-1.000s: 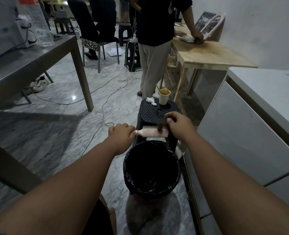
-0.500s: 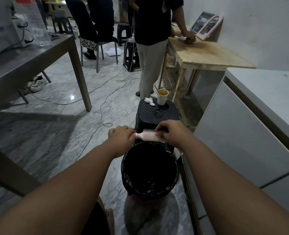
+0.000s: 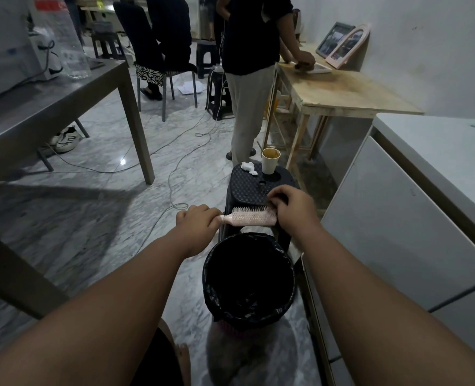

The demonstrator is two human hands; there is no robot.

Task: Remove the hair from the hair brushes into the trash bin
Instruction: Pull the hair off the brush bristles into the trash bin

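Note:
A pink hair brush (image 3: 249, 218) lies level in the air, bristles up, just above the far rim of the trash bin (image 3: 211, 285), which is lined with a black bag. My left hand (image 3: 198, 225) grips the brush's handle. My right hand (image 3: 293, 208) sits at the brush's far end, fingers curled and pinching at the bristles there. Whether it holds hair is hidden by the fingers. No hair shows on the visible bristles.
A black plastic stool (image 3: 247, 188) stands right behind the bin, carrying a paper cup (image 3: 269, 161) and a crumpled tissue (image 3: 249, 167). A person (image 3: 247, 79) stands beyond it at a wooden table (image 3: 350, 90). White cabinets (image 3: 398, 227) flank the right; a grey table (image 3: 49, 107) and floor cables (image 3: 175, 174) lie left.
My right hand slid from mid-brush back to the brush's far end. The brush, which had dipped toward the bin, sits slightly higher again. My left hand keeps its grip.

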